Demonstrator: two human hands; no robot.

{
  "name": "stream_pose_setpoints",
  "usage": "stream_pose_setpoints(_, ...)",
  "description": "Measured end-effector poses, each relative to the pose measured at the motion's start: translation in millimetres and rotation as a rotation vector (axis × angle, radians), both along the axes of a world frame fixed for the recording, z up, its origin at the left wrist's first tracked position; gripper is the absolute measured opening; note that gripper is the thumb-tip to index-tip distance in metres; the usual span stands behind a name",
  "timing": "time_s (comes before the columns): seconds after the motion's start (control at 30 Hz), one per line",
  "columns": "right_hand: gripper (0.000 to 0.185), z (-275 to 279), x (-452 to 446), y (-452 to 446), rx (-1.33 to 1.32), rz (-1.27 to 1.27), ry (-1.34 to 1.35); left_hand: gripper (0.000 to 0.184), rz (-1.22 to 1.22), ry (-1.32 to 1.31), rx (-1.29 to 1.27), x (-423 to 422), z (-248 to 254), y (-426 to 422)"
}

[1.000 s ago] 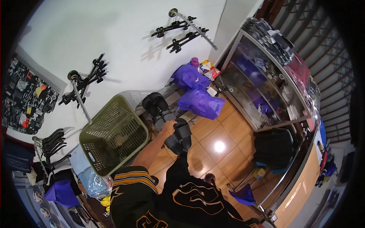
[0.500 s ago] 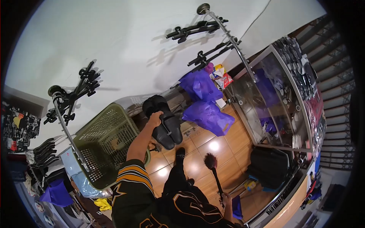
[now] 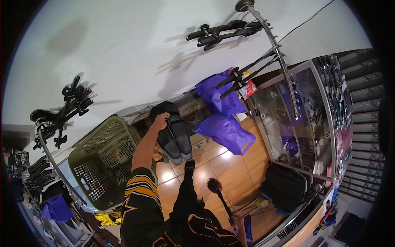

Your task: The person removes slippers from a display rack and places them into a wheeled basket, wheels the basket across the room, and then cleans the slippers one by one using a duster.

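My left hand (image 3: pixel 162 120) is stretched forward, its fingers closed on the upper part of a black, smooth form with two rounded leg-like lobes (image 3: pixel 177 136), which looks like a mannequin piece. The form leans by the wall, its lower ends over the tiled floor. Down at the right, my right hand (image 3: pixel 238 222) grips the dark handle of a duster (image 3: pixel 214 186). The duster's bushy dark head points forward over the floor, apart from the black form.
A green plastic basket (image 3: pixel 108 160) stands left of the black form. Purple bags (image 3: pixel 226 133) lie to its right. Beyond them is a glass cabinet (image 3: pixel 296 123). A dark chair (image 3: pixel 284 187) stands at the right. Metal racks with black arms (image 3: pixel 276 47) rise along the wall.
The view has shifted. The duster's head has swung left, nearer my leg. My left hand keeps its hold on the black form.
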State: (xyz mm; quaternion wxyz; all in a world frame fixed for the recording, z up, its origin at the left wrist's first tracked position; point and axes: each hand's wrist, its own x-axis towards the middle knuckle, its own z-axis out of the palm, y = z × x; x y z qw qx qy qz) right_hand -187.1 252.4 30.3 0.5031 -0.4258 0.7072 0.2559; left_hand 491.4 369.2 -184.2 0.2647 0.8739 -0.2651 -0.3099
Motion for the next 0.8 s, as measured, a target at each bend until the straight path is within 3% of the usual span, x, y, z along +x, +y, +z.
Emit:
stream_pose_setpoints(0.27, 0.029, 15, 50, -14, -0.086, 0.035, 0.039, 0.038, 0.135, -0.044, 0.026, -1, -47, 0)
stream_pose_setpoints(0.43, 0.037, -5, 40, -20, -0.049, 0.051, -0.006, 0.043, 0.239, -0.225, 0.137, -39, -24, -16)
stream_pose_setpoints(0.67, 0.036, -13, 54, -16, -0.108, 0.081, -0.068, 0.042, 0.300, -0.258, -0.165, -137, 30, -50)
stream_pose_setpoints(0.73, 0.033, -20, 53, -12, -0.132, 0.083, -0.098, 0.043, 0.294, -0.225, -0.276, -178, 21, -53)
stream_pose_setpoints(0.8, 0.036, -27, 49, -9, -0.089, 0.101, -0.080, 0.048, 0.257, -0.005, -0.373, -217, 31, -54)
